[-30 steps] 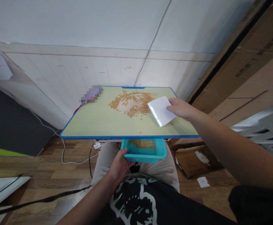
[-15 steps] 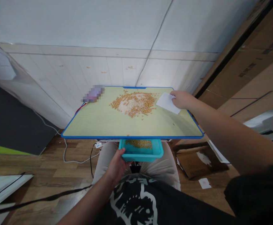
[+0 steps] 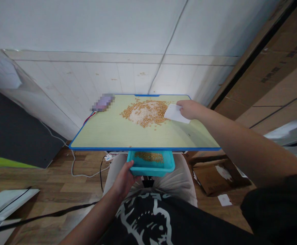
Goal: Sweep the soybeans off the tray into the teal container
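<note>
My right hand [image 3: 189, 109] pinches a white card [image 3: 177, 113] just above the tabletop, its left edge at the right side of a heap. That heap mixes yellow beans that look like soybeans [image 3: 161, 112] with pale grains like rice [image 3: 137, 115]. It lies spread over the middle and back of the small table [image 3: 107, 136]. Below the table's front edge, my left hand [image 3: 125, 177] grips a turquoise plastic tray [image 3: 150, 170] by its left end, thumb over the rim. Inside the tray lies a layer of small yellowish beans [image 3: 148, 157].
A pixelated purple object [image 3: 103, 103] with a red cord rests at the table's back left corner. An open cardboard box [image 3: 212, 177] stands on the floor at right, near a small white paper [image 3: 225, 200]. A wall [image 3: 87, 75] runs behind the table.
My right hand has moved left with the white card, up to the heap's right edge. The tray in my left hand has shifted slightly left.
</note>
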`<state>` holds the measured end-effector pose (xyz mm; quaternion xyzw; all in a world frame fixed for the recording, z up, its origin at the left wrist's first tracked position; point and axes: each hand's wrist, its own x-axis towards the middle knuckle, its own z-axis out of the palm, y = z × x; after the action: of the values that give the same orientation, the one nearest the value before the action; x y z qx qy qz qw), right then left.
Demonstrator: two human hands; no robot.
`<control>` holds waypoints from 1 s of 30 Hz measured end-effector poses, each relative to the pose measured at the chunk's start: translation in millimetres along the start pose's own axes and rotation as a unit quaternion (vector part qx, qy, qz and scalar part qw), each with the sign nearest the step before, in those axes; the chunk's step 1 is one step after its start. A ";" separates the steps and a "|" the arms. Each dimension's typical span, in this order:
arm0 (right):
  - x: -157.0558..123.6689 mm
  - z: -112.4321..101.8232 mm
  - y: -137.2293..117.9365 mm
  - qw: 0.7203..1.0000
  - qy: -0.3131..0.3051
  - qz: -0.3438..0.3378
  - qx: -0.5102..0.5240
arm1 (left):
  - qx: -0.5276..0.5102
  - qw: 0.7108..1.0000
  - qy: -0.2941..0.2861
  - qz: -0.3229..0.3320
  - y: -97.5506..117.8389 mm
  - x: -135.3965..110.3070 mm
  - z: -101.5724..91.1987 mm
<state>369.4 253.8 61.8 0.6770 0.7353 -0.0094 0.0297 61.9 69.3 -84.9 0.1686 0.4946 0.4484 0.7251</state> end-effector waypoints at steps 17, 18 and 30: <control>-6.4 -4.0 -16.2 0.999 -0.029 -0.036 0.020 | -0.045 0.998 0.002 -0.033 -7.2 5.7 22.9; -6.6 -3.2 -16.4 0.999 -0.031 -0.040 0.021 | -0.044 0.998 0.002 -0.034 -7.4 5.9 22.8; -5.1 -0.7 -19.8 0.997 -0.040 -0.057 0.028 | -0.049 0.998 0.006 -0.045 -10.2 4.9 29.3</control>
<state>350.1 247.1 62.3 0.6339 0.7702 -0.0585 0.0391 92.9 73.6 -81.4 0.1074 0.4836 0.4401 0.7490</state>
